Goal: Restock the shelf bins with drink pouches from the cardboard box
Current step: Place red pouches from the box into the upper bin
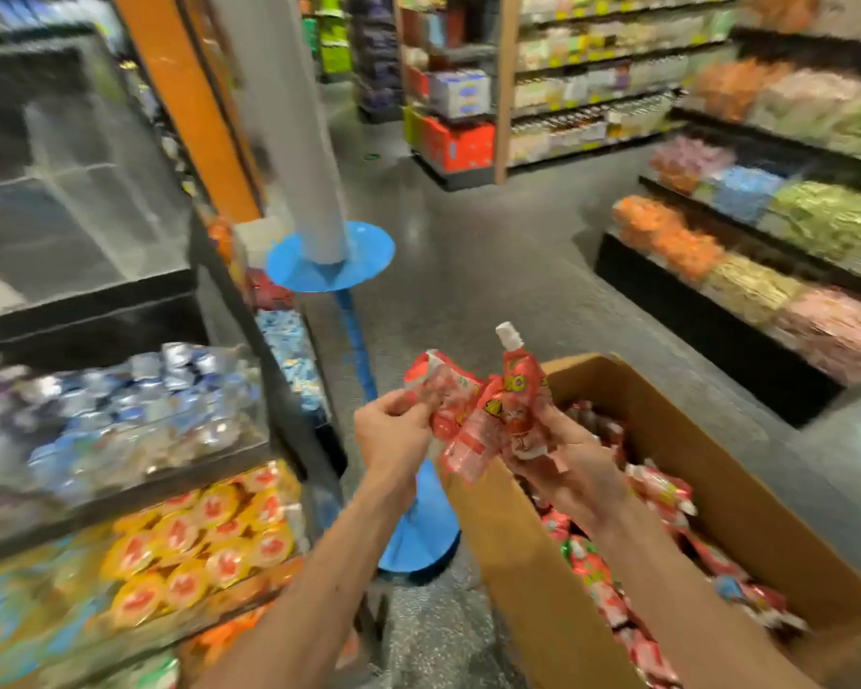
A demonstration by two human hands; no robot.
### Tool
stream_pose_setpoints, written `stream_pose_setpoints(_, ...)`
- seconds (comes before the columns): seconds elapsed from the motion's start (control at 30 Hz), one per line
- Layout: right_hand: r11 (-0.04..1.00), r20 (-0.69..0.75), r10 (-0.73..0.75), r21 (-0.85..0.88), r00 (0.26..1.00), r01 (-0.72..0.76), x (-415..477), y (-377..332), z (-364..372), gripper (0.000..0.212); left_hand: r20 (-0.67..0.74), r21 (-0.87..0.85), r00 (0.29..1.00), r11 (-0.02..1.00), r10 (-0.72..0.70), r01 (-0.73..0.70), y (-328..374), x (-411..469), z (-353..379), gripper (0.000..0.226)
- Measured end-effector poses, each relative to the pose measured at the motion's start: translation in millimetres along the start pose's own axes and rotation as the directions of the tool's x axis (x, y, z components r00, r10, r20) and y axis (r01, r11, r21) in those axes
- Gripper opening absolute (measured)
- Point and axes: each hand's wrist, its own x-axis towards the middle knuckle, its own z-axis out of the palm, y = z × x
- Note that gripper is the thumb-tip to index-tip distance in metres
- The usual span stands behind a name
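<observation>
Drink pouches (488, 415), red with white spouts, are held in a loose bunch above the near-left corner of the cardboard box (513, 564), at the centre of the view. The left hand (393, 435) is closed on the left side of the bunch, its fingers curled round one pouch. The right hand (562, 455) is clamped on the lower part of the others, among them one upright pouch whose white cap (507, 334) stands highest. The two hands are close together, and the pouches between them overlap. Further pouches (662, 489) of the same red kind are seen piled inside the open box, beneath and beyond the right forearm. The shelf bins (170, 489) are placed at the left: an upper bin is filled with silver-blue packets (135, 410), and a lower bin with round yellow packs (205, 539). A blue stand (334, 256) carrying a white roll (294, 116) is set on the floor between the bins and the box. Sloped displays of bagged goods (746, 271) are ranged along the right, well apart from the hands; details there are blurred.
</observation>
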Motion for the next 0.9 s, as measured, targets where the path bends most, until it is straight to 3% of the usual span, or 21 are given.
stream_pose_setpoints(0.07,0.997,0.068,0.067,0.04,0.995,-0.07,14,21,28,0.062,-0.065,-0.084,0.997,0.996,0.032,-0.037,27,0,-53,0.008)
stream_pose_setpoints(0.1,0.991,0.105,0.102,0.076,0.989,-0.11,19,33,45,0.062,-0.096,-0.119,0.994,0.991,0.044,-0.055,39,-1,-81,0.014)
stream_pose_setpoints(0.37,0.918,0.317,0.281,0.187,0.906,-0.35,16,168,222,0.029,-0.268,-0.289,0.96,0.943,0.084,-0.163,114,-30,-305,0.012)
stream_pose_setpoints(0.53,0.95,0.401,0.284,0.003,0.871,-0.311,12,241,308,0.018,-0.264,-0.336,0.961,0.925,0.087,-0.176,157,-45,-416,0.024)
stream_pose_setpoints(0.67,0.97,0.458,0.241,-0.113,0.856,-0.214,10,278,368,0.054,-0.235,-0.382,0.966,0.904,0.105,-0.191,186,-42,-477,0.051)
stream_pose_setpoints(0.73,0.976,0.511,0.211,-0.156,0.833,-0.151,3,287,401,0.065,-0.213,-0.386,0.97,0.902,0.116,-0.193,195,-36,-495,0.044)
stream_pose_setpoints(0.8,0.968,0.564,0.249,-0.151,0.787,-0.198,5,292,426,0.072,-0.202,-0.406,0.968,0.887,0.148,-0.221,206,-30,-509,0.03)
stream_pose_setpoints(0.9,0.925,0.575,0.379,-0.203,0.725,-0.322,15,293,458,0.051,-0.221,-0.406,0.958,0.876,0.183,-0.261,221,-18,-529,0.027)
